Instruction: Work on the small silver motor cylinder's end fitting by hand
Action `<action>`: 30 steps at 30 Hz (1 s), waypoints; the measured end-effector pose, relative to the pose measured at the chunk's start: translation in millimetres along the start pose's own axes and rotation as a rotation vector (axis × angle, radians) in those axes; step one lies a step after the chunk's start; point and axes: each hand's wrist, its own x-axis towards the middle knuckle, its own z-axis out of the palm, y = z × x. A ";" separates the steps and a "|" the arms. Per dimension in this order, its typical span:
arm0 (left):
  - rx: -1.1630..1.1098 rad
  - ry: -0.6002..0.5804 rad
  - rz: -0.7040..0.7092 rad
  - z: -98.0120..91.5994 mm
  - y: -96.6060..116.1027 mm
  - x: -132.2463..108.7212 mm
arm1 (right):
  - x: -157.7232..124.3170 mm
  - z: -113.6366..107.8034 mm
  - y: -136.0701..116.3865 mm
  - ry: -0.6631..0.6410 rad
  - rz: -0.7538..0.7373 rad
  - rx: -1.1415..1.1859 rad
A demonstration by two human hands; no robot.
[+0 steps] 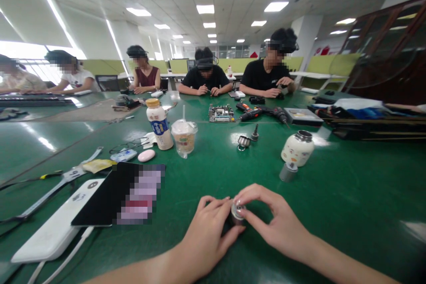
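Note:
Both hands meet at a small silvery metal cylinder [238, 218] at the near middle of the table. My left hand [211, 226] is curled around its left side, fingers and thumb closed on it. From the right, my right hand [271, 217] pinches its top edge between thumb and fingers. Beyond my right hand a grey metal cup-like piece [288, 172] lies tilted. It is beside a round cream flask [297, 147] with small printed pictures and an uncovered metal neck. Farther off are a shiny metal lid with a ring [243, 142] and a small dark stopper-like part [254, 132].
To the left lie a white power bank [53, 226] with cables and a dark tablet [100, 199]. A milk tea bottle [159, 126] and a lidded plastic cup [184, 138] stand behind. Farther back are a circuit board [221, 113], a power drill [266, 113] and several seated people.

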 end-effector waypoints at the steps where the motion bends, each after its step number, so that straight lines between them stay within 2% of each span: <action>1: 0.005 0.005 0.004 -0.2 0.3 -0.2 | 0.0 0.2 -0.8 -0.007 0.006 -0.009; 9: -0.008 -0.012 -0.013 -2.0 0.9 2.5 | -1.6 1.0 -1.2 -0.001 0.054 -0.059; 17: -0.014 -0.011 -0.013 -1.8 1.2 2.3 | -0.3 4.7 2.9 0.043 0.057 0.049; 23: -0.016 -0.012 -0.017 -2.4 1.9 1.5 | -1.1 3.8 1.1 0.010 0.087 0.052; 30: -0.012 -0.016 -0.009 -3.0 2.2 0.7 | -1.8 1.6 -3.2 -0.001 0.048 -0.024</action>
